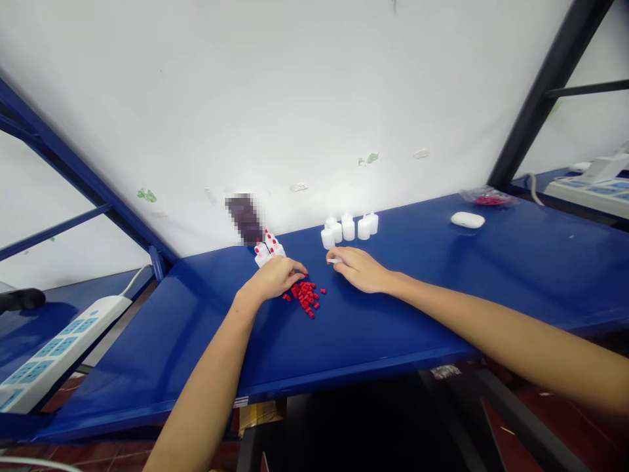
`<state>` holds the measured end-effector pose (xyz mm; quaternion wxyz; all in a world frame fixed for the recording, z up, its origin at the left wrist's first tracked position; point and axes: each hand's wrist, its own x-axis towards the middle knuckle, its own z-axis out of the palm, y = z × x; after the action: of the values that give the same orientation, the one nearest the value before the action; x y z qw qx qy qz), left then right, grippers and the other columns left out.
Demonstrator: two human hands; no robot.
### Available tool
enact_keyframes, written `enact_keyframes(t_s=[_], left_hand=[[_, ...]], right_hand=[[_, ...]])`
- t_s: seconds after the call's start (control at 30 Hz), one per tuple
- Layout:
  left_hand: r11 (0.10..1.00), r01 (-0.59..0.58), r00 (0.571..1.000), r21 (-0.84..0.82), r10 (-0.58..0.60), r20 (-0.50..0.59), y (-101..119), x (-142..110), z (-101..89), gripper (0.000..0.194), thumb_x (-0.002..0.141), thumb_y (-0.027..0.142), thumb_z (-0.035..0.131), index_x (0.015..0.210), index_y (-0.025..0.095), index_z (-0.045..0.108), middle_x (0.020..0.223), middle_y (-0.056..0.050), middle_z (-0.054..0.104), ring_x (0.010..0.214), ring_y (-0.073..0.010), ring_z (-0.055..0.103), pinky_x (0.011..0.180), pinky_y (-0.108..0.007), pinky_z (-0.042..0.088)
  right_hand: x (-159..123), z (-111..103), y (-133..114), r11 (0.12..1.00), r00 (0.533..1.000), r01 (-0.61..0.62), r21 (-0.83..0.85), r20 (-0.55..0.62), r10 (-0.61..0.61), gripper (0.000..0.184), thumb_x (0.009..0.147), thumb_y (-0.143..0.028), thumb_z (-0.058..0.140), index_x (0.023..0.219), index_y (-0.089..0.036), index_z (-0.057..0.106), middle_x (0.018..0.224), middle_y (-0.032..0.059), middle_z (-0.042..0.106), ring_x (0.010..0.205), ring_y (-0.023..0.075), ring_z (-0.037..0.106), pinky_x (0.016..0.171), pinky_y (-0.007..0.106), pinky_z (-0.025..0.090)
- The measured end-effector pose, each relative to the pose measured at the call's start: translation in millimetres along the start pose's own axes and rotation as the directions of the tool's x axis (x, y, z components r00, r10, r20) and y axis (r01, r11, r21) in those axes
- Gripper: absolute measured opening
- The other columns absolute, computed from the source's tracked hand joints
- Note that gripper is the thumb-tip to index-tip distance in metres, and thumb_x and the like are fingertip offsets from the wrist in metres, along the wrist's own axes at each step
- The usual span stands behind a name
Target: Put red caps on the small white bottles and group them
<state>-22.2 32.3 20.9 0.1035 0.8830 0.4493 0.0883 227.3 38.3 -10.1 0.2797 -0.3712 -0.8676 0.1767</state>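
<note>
My left hand is closed in a pinch at the upper edge of a pile of small red caps, with a bit of red showing at its fingertips. My right hand has its fingers closed around a small white piece, mostly hidden by the fingers. Just beyond that hand stand several white bottles without red tips. Behind my left hand, several white bottles with red caps are grouped together, partly covered by the hand.
The blue table backs onto a white wall. A blurred-out dark object leans there. On the right lie a white rounded case and a plastic bag with red pieces. A power strip lies at left.
</note>
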Motion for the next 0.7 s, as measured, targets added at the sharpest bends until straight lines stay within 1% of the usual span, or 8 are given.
enact_keyframes(t_s=[0.07, 0.1, 0.17, 0.27, 0.37, 0.47, 0.6, 0.7], left_hand=[[1.0, -0.002, 1.0, 0.026, 0.002, -0.016, 4.7, 1.9, 2.2, 0.023, 0.09, 0.026, 0.053, 0.098, 0.021, 0.074, 0.066, 0.0, 0.067, 0.056, -0.0128, 0.056, 0.057, -0.024, 0.038], [0.999, -0.005, 0.999, 0.038, 0.007, -0.049, 8.2, 3.2, 3.9, 0.022, 0.09, 0.027, 0.053, 0.099, 0.021, 0.073, 0.063, 0.0, 0.065, 0.055, -0.0127, 0.055, 0.057, -0.025, 0.037], [0.997, -0.041, 0.985, 0.063, 0.051, -0.162, 17.2, 6.3, 8.0, 0.021, 0.091, 0.028, 0.054, 0.1, 0.02, 0.07, 0.06, 0.002, 0.059, 0.057, -0.013, 0.052, 0.059, -0.025, 0.036], [0.978, -0.141, 0.923, 0.154, 0.186, -0.336, 32.0, 11.2, 14.1, 0.017, 0.09, 0.03, 0.058, 0.096, 0.019, 0.069, 0.068, 0.0, 0.061, 0.071, -0.0154, 0.054, 0.071, -0.029, 0.037], [0.955, -0.171, 0.869, 0.243, 0.262, -0.42, 41.2, 13.5, 16.9, 0.013, 0.088, 0.028, 0.06, 0.092, 0.02, 0.069, 0.077, -0.002, 0.064, 0.08, -0.0175, 0.054, 0.077, -0.034, 0.034], [0.955, -0.186, 0.854, 0.231, 0.274, -0.443, 42.4, 13.0, 17.3, 0.01, 0.088, 0.026, 0.061, 0.09, 0.019, 0.068, 0.072, 0.0, 0.063, 0.075, -0.0156, 0.054, 0.075, -0.032, 0.035], [0.953, -0.222, 0.863, 0.205, 0.29, -0.414, 40.2, 11.3, 20.1, 0.01, 0.089, 0.026, 0.06, 0.09, 0.018, 0.066, 0.064, 0.003, 0.059, 0.062, -0.0115, 0.052, 0.067, -0.028, 0.037], [0.947, -0.238, 0.87, 0.214, 0.306, -0.387, 40.8, 10.8, 24.6, 0.009, 0.09, 0.023, 0.058, 0.094, 0.018, 0.064, 0.06, 0.005, 0.057, 0.054, -0.01, 0.05, 0.059, -0.025, 0.037]], right_hand=[[-0.6, -1.5, -2.2, 1.0, 1.0, 0.003, 0.007, 0.006, -0.003, 0.021, 0.089, -0.021, 0.041, 0.096, -0.018, 0.061, 0.098, 0.0076, 0.067, 0.089, 0.0223, 0.059, 0.078, 0.032, 0.039], [-0.9, -2.2, -3.8, 1.0, 1.0, 0.0, 0.012, 0.011, -0.001, 0.021, 0.09, -0.022, 0.041, 0.093, -0.019, 0.061, 0.095, 0.0069, 0.068, 0.086, 0.0214, 0.059, 0.076, 0.03, 0.038], [-1.7, -3.3, -7.6, 1.0, 1.0, -0.004, 0.015, 0.021, 0.004, 0.02, 0.09, -0.023, 0.042, 0.089, -0.019, 0.062, 0.089, 0.0049, 0.067, 0.079, 0.0199, 0.058, 0.071, 0.029, 0.036], [-2.9, -3.6, -12.5, 1.0, 1.0, 0.008, 0.004, 0.006, -0.008, 0.02, 0.089, -0.022, 0.041, 0.089, -0.02, 0.061, 0.084, 0.0034, 0.066, 0.074, 0.019, 0.057, 0.067, 0.028, 0.034], [-3.8, -3.8, -14.0, 0.999, 1.0, 0.026, -0.035, -0.013, -0.026, 0.019, 0.088, -0.02, 0.041, 0.089, -0.02, 0.06, 0.086, 0.0043, 0.067, 0.076, 0.0196, 0.057, 0.066, 0.028, 0.033], [-4.6, -5.6, -13.8, 0.996, 0.999, 0.034, -0.086, 0.011, -0.033, 0.019, 0.088, -0.021, 0.041, 0.089, -0.02, 0.06, 0.087, 0.0049, 0.068, 0.078, 0.02, 0.058, 0.067, 0.028, 0.033], [-6.0, -11.4, -18.7, 0.981, 0.997, 0.052, -0.19, 0.059, -0.041, 0.019, 0.088, -0.022, 0.042, 0.092, -0.02, 0.061, 0.088, 0.0051, 0.068, 0.079, 0.0199, 0.059, 0.066, 0.028, 0.032], [-7.3, -16.0, -25.9, 0.953, 0.997, 0.049, -0.3, 0.071, -0.029, 0.022, 0.09, -0.031, 0.044, 0.091, -0.019, 0.062, 0.083, 0.0051, 0.068, 0.073, 0.0194, 0.058, 0.061, 0.028, 0.028]])
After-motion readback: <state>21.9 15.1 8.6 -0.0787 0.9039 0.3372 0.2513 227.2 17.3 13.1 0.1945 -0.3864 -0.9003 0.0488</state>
